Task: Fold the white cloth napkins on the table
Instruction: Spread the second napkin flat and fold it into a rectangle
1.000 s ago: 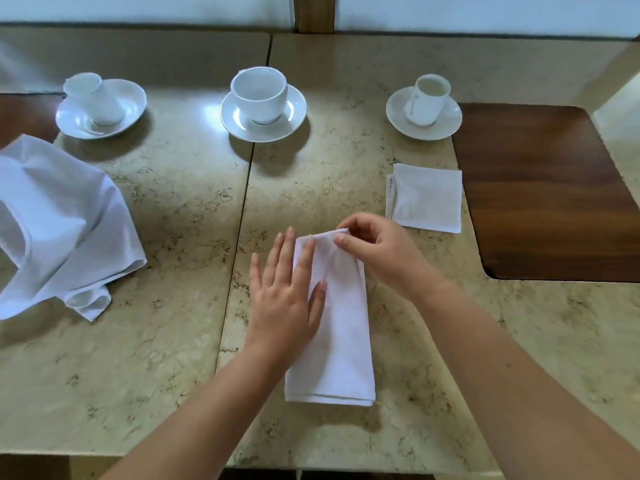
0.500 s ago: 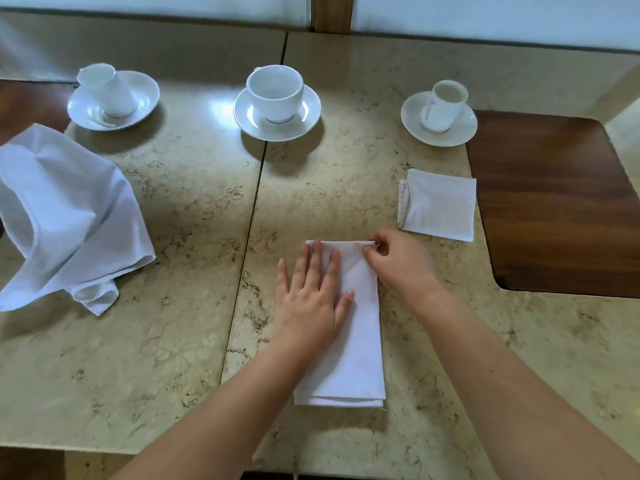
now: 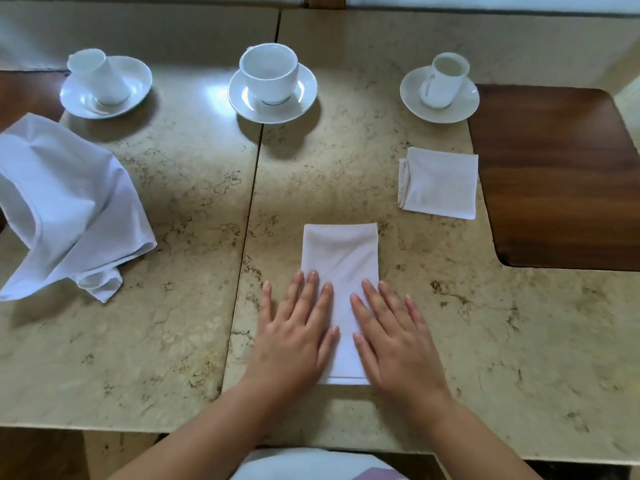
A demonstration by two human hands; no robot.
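A white napkin [image 3: 341, 258] folded into a long narrow strip lies on the marble table [image 3: 173, 341] in front of me. My left hand [image 3: 298, 334] rests flat on its near left part, fingers spread. My right hand [image 3: 394, 334] lies flat on its near right part, fingers spread too. Neither hand grips the cloth. A second napkin [image 3: 440, 183], folded into a small square, sits at the right. A pile of unfolded white napkins [image 3: 65, 206] lies crumpled at the left edge.
Three white cups on saucers stand along the back: left [image 3: 100, 81], middle [image 3: 272, 81], right [image 3: 441, 86]. A dark wooden inset [image 3: 561, 174] fills the right side. A seam [image 3: 249, 216] splits the marble top down the middle.
My right hand let go of the strip's far corner and came back beside the left hand. Both hands now lie flat on the near half, and the far end lies smooth and square.
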